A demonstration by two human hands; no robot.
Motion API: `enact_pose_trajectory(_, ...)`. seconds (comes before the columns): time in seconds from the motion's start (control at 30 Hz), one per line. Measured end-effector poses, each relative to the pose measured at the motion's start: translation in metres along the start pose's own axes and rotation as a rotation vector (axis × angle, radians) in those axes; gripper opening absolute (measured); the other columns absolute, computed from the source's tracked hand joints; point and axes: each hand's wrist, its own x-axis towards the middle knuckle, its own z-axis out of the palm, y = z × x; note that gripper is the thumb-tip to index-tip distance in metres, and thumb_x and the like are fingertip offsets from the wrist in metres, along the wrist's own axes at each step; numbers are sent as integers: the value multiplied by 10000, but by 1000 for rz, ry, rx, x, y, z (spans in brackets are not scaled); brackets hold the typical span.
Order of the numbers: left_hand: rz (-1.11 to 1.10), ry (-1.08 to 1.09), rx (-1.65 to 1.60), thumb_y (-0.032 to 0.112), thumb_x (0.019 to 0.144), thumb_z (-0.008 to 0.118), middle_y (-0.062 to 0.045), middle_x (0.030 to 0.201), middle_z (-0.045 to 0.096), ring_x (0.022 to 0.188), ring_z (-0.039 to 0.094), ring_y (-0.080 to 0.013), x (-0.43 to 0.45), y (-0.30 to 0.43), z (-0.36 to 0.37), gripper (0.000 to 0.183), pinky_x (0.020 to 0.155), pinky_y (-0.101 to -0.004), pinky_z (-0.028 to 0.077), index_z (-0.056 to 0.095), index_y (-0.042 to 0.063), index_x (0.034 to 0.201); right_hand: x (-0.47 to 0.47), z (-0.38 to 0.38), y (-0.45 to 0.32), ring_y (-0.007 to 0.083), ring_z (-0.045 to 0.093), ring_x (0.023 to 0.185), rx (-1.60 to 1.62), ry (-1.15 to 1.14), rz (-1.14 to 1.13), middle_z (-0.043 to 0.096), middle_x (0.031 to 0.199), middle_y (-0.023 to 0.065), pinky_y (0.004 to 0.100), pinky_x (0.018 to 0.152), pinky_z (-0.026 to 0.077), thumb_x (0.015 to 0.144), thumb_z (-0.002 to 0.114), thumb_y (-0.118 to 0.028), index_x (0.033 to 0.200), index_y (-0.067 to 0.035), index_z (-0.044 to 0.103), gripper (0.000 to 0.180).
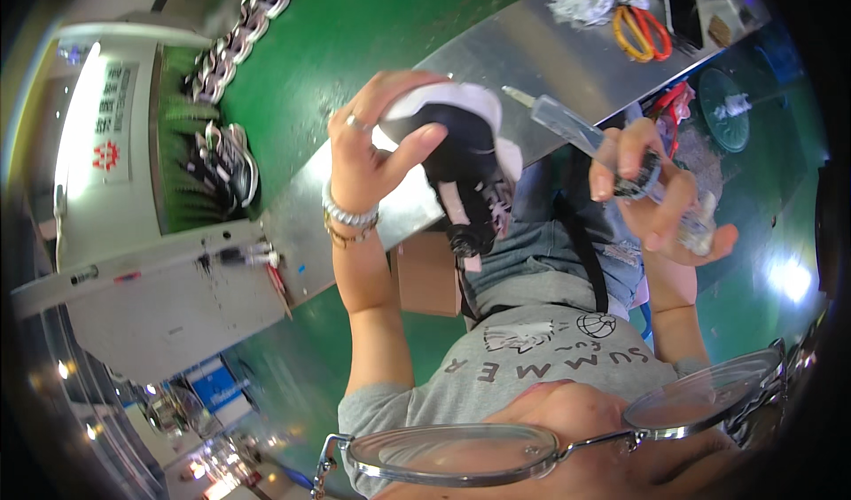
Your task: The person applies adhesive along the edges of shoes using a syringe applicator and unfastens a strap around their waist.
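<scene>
My left hand (372,141) grips a black and white sneaker (462,134) with pinkish lace and trim parts. The fingers wrap its pale sole edge and the thumb presses on the black upper. In my right hand (655,187) is a clear plastic syringe (568,124), held around its dark flange, with its narrow tip directed up and left toward the sneaker. A gap shows between that tip and the sneaker. The plunger end is partly hidden by my fingers. Both hands are above the near edge of a metal-topped table (485,54).
Toward the table's far right lie crumpled white tissue (582,4), orange and yellow scissors handles (641,34) and a phone (681,11). At left, a shoe (226,164) is beside a white machine housing (100,127). Several shoes (239,34) line up beyond. A cardboard box (425,274) is under the table.
</scene>
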Motion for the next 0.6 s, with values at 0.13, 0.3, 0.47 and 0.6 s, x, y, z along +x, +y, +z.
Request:
enact_pose_trajectory(0.13, 92, -1, 18, 172, 720, 735, -112, 918, 660, 779, 651, -229, 3, -1, 4, 356, 665, -285, 518, 599, -1, 1001, 0, 1, 6, 273, 497, 812, 83, -46, 31, 449, 989, 130, 373, 739, 410, 693, 425, -808, 577, -165, 608, 679)
enact_pose_trajectory(0.3, 164, -28, -11, 191, 704, 754, -105, 909, 659, 757, 649, -222, 3, 0, 5, 380, 644, -277, 520, 601, 1, 996, -1, 6, 11, 262, 496, 809, 90, -72, 102, 450, 977, 122, 364, 744, 415, 702, 456, -783, 586, -166, 615, 647)
enact_pose_trajectory(0.47, 103, -123, 39, 255, 799, 679, -185, 946, 656, 854, 636, -242, 3, -5, -5, 426, 752, -306, 510, 540, -58, 1051, 4, 10, 6, 255, 461, 821, 2, -12, 185, 431, 979, 106, 326, 725, 387, 769, 481, -682, 586, -211, 636, 528)
enact_pose_trajectory(0.6, 72, -36, 9, 258, 779, 698, -155, 934, 659, 820, 647, -234, 0, -23, -8, 420, 719, -293, 518, 557, -44, 1034, -3, 4, 4, 265, 432, 856, -176, 23, 263, 430, 995, 134, 333, 730, 370, 783, 504, -626, 623, -207, 674, 480)
